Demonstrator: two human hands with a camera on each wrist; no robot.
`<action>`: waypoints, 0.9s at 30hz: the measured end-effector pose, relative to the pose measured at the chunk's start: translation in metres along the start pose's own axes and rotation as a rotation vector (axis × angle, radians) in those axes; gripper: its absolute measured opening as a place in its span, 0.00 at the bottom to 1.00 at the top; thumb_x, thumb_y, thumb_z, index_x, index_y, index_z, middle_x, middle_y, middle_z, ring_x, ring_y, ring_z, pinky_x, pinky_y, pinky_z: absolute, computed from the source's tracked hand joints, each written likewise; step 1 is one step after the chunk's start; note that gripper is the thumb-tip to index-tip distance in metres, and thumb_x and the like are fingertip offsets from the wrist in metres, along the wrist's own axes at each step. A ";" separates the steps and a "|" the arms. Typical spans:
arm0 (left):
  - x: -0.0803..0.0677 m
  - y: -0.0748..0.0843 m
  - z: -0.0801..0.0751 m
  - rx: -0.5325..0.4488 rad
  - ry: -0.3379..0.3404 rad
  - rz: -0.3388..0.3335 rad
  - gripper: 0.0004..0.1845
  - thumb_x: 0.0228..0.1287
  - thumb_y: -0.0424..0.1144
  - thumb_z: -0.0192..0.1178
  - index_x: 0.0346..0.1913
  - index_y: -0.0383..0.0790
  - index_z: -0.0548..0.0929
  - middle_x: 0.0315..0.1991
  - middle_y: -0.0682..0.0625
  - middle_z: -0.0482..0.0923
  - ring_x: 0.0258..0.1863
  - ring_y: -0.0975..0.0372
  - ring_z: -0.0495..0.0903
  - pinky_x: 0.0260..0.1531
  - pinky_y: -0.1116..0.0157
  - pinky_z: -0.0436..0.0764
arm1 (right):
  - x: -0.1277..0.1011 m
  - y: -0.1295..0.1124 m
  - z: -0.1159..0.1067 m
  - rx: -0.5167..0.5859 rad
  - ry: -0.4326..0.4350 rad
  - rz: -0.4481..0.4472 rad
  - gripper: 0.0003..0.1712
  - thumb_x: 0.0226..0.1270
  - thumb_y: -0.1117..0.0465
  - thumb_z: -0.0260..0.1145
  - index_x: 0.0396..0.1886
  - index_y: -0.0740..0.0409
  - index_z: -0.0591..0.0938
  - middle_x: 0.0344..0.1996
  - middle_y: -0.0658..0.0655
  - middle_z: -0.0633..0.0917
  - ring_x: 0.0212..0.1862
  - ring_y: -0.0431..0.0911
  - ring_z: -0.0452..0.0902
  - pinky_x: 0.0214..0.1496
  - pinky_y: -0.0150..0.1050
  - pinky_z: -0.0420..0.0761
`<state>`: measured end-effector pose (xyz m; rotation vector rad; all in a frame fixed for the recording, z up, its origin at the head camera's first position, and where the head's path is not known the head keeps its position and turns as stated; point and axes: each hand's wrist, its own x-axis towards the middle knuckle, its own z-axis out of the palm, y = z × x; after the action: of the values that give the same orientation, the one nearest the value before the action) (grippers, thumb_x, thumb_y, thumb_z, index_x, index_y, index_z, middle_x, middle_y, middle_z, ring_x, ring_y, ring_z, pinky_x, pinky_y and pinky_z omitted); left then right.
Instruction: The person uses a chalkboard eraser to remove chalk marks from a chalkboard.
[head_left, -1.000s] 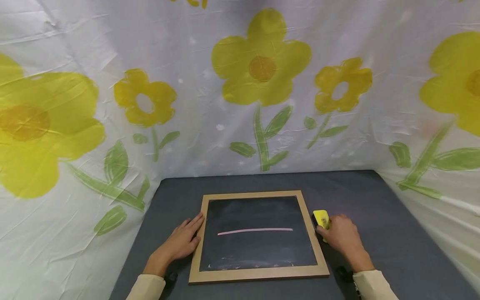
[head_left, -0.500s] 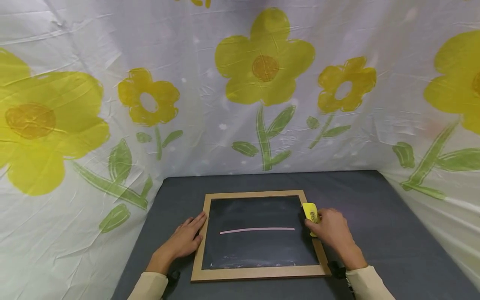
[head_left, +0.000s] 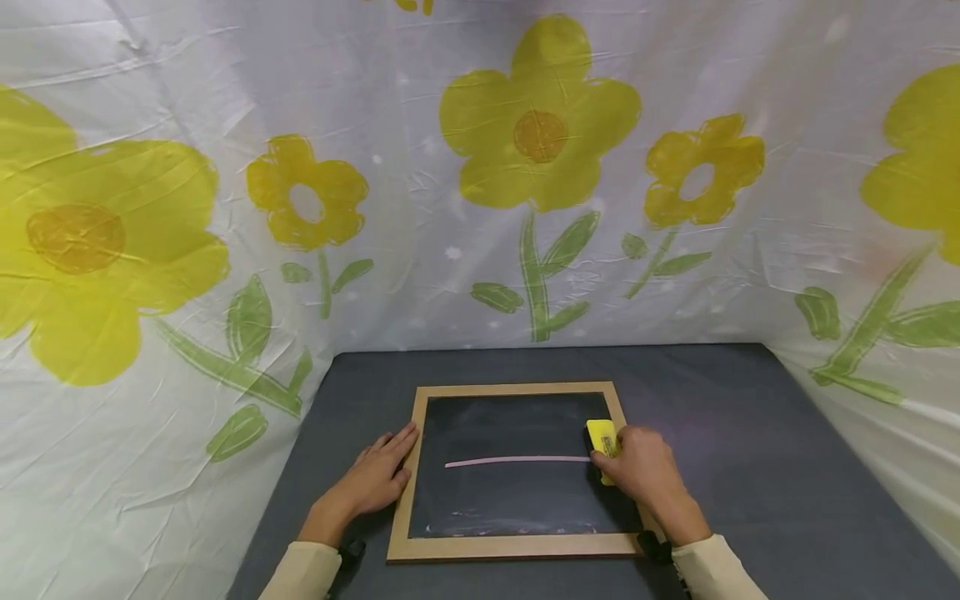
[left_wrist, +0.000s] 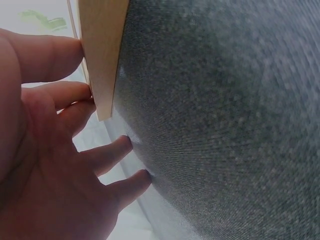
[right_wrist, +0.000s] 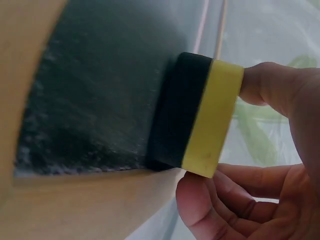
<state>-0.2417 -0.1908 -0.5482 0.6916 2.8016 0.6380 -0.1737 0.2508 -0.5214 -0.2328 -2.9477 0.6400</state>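
1. The chalkboard (head_left: 517,492) has a matt black face, dusty with chalk smears, in a smooth pale wood frame.
2. The eraser (head_left: 602,439) pairs a smooth yellow plastic back with a black felt-like pad.
3. The tabletop (head_left: 750,433) wears dark grey, grainy cloth.
4. The backdrop (head_left: 420,208) is thin, wrinkled cloth, faintly sheeny.

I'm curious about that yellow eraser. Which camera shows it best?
The right wrist view: the eraser fills the frame, showing its yellow back and black pad set on the chalkboard, pinched by the right hand. The head view shows only a small yellow block beside the chalk line. The left wrist view misses it.
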 end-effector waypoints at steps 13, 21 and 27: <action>-0.001 0.001 0.002 -0.013 -0.006 -0.018 0.36 0.81 0.35 0.58 0.88 0.40 0.62 0.90 0.45 0.55 0.85 0.32 0.56 0.77 0.24 0.53 | -0.001 -0.007 0.005 -0.074 0.025 -0.023 0.25 0.59 0.47 0.79 0.22 0.60 0.78 0.20 0.56 0.76 0.23 0.49 0.73 0.24 0.46 0.72; -0.001 0.002 0.003 -0.018 0.003 -0.021 0.36 0.81 0.35 0.58 0.87 0.40 0.62 0.89 0.44 0.55 0.85 0.32 0.56 0.78 0.24 0.52 | -0.002 -0.011 0.003 -0.087 0.020 -0.014 0.25 0.60 0.46 0.79 0.22 0.60 0.78 0.20 0.56 0.76 0.22 0.50 0.73 0.23 0.46 0.72; -0.001 0.002 0.004 -0.015 0.005 -0.031 0.36 0.81 0.34 0.59 0.88 0.40 0.62 0.89 0.45 0.55 0.85 0.32 0.55 0.78 0.25 0.52 | -0.003 -0.016 0.001 -0.102 -0.011 0.010 0.26 0.62 0.45 0.79 0.25 0.63 0.80 0.21 0.56 0.76 0.23 0.50 0.73 0.23 0.45 0.72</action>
<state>-0.2391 -0.1887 -0.5507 0.6441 2.8031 0.6549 -0.1734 0.2351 -0.5161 -0.2547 -2.9952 0.4944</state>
